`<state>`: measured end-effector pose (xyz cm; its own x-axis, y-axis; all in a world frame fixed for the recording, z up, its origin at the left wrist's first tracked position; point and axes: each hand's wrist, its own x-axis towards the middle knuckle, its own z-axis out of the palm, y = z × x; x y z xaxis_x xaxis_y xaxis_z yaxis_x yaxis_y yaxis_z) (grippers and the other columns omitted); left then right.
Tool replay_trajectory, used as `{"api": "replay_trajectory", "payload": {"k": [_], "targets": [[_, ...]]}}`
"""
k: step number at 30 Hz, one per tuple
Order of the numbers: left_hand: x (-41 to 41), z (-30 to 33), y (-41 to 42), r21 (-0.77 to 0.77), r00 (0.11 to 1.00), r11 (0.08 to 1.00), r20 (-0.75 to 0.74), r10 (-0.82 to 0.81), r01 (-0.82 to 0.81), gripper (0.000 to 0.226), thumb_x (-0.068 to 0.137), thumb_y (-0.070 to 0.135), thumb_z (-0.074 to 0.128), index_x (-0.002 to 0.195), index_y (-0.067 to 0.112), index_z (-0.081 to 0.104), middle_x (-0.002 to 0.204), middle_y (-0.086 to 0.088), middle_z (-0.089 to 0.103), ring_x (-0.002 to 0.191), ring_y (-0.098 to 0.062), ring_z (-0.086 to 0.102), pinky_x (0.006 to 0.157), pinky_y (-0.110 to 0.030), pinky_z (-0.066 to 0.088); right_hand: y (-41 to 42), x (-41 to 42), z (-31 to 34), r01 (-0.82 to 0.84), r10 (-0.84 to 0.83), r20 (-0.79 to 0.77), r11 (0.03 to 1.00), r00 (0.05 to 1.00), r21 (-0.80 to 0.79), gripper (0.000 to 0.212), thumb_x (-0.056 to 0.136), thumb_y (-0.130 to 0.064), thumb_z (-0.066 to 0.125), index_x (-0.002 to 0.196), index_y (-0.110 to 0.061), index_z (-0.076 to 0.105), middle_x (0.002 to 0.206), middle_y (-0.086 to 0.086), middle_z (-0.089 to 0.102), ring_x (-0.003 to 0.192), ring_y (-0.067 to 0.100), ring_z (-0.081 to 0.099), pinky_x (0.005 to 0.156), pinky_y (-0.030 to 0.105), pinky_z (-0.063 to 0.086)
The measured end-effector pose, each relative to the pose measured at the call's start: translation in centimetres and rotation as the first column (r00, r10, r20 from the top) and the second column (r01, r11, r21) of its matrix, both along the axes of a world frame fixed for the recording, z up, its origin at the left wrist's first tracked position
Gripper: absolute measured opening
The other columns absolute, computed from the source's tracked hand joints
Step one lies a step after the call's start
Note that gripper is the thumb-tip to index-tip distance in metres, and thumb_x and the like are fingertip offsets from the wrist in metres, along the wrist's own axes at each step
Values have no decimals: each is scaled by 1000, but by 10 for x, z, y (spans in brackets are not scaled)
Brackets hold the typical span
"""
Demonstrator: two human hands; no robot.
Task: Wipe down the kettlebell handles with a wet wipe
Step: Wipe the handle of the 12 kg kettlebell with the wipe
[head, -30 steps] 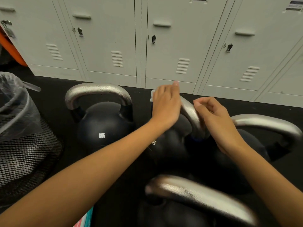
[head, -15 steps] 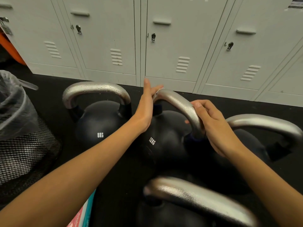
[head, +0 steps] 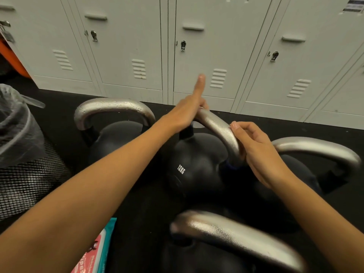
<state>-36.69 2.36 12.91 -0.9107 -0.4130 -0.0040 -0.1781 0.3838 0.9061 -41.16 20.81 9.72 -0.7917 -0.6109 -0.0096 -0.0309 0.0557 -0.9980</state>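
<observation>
The middle kettlebell point(head: 197, 168), black and marked 12KG, has a silver handle point(head: 216, 125). My left hand point(head: 187, 111) wraps the handle's upper left end with the thumb pointing up. A pale scrap of the wet wipe point(head: 197, 126) shows just under that hand; the rest is hidden by the hand. My right hand point(head: 256, 152) grips the handle's right leg, near where it meets the ball. A kettlebell with a wet-looking handle point(head: 114, 109) stands to the left, another kettlebell handle point(head: 315, 150) is at the right, and a third handle point(head: 236, 237) is nearest to me.
A mesh waste bin point(head: 23, 184) with a plastic liner stands at the left. A wipes pack point(head: 94, 253) lies on the black floor by my left forearm. Grey lockers point(head: 197, 46) line the wall behind the kettlebells.
My left hand went from the top of the 12KG handle down its left end and has come back up, thumb now raised. My right hand has kept its hold.
</observation>
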Motion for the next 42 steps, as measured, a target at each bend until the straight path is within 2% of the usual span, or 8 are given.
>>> {"api": "replay_trajectory", "payload": {"k": [7,12,19,25,30,34,38,42], "targets": [[15,-14,59,-585,949,811,-239,-205,28,63,94,56,11,72,16,54,65,3,54,70,-18,47,85,-35,37,5,-16,11,120,-136,-87,978,987,-170,11,102,-17,50,104,-18,60,109,5,67,108,18,66,92,27,50],[28,-26,76,-385,889,923,-424,-176,-2,50,98,48,23,116,15,55,107,4,58,100,-11,51,94,-31,41,0,-8,24,-5,-1,-52,994,999,-106,25,104,-20,43,124,-14,57,120,7,67,112,13,65,98,29,51],[46,-36,66,-177,780,957,-621,71,-228,29,100,21,38,115,2,54,117,-7,45,108,-7,47,96,-18,38,-21,0,35,-94,242,-406,932,881,351,29,102,-37,47,120,-29,68,105,-8,73,104,7,66,98,37,50],[65,-87,41,-174,907,901,-228,354,-396,61,98,29,50,148,12,20,146,-2,21,136,-13,20,109,-17,15,-65,-15,60,-105,538,-482,735,692,670,40,104,-38,40,108,-9,67,105,18,69,98,32,63,91,44,48],[70,-108,44,-113,944,944,85,319,-309,91,91,55,50,154,16,-2,158,0,3,145,-15,1,115,-29,10,-126,-22,67,-94,706,-354,511,614,855,34,100,-28,46,107,-7,71,116,11,69,100,26,62,91,37,45],[69,-114,47,-180,949,954,164,271,-241,104,80,71,51,153,15,4,159,2,7,145,-14,5,119,-35,14,-166,-24,60,-59,811,-175,250,558,967,22,93,-24,54,88,-7,66,98,17,68,91,32,66,83,41,51],[72,-115,43,-207,949,950,167,269,-233,104,75,76,52,151,17,11,157,4,11,144,-14,10,116,-36,23,-188,-23,51,-86,832,31,20,553,996,28,92,-25,64,114,-8,64,115,17,63,102,36,65,88,44,57],[74,-113,40,-227,956,953,165,243,-203,102,76,76,51,151,18,14,156,5,12,143,-13,10,113,-37,27,-188,-23,50,-103,897,79,-37,434,994,18,91,-20,65,108,-17,71,124,7,64,114,29,59,100,44,50]]}}
